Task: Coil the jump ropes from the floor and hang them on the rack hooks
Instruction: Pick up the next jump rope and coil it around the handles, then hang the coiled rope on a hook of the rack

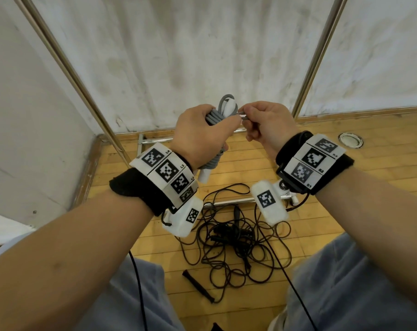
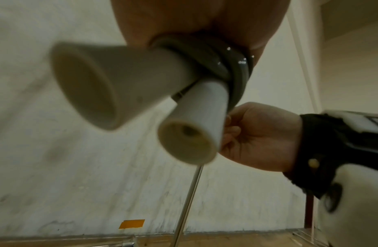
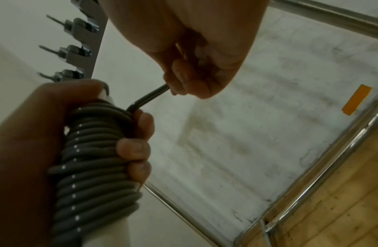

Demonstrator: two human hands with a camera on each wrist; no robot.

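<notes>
Two white handles (image 2: 128, 80) sit side by side in the left hand (image 1: 198, 137), whose fingers curl round the grey rope (image 3: 92, 167) wound about them. The right hand (image 1: 264, 125) pinches the rope's free end (image 3: 149, 97) between thumb and fingertips. Judging by this, the wrap is being finished: keep the end taut and tuck it under a turn so nothing slips, leaving the top loop free for the hooks (image 3: 63, 50). Black ropes (image 1: 238, 237) still lie tangled on the floor (image 1: 346, 187) below.
</notes>
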